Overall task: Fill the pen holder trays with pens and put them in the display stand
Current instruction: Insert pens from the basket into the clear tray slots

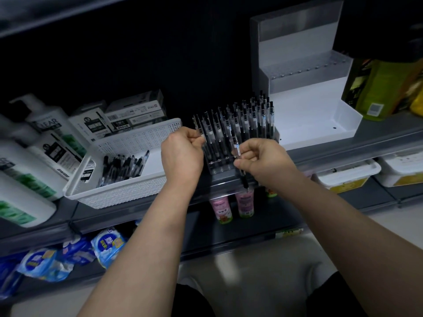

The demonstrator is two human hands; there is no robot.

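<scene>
The pen holder tray [219, 167] stands on the shelf [343, 145], the display stand [320, 120] behind it to the right. The left hand [182, 156] pinches a pen [197, 123] at the tray's left edge. The right hand [263, 161] pinches a second pen [236, 147] at its front.

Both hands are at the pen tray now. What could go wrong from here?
1. The pen holder tray stands close to the front edge of the shelf; a push could tip it toward the pink bottles below.
2. The pen in the right hand is in a fingertip grip and hangs past the shelf edge; it may slip.
3. The left hand pinches the leftmost pen; a sideways pull could tilt its neighbours.
</scene>
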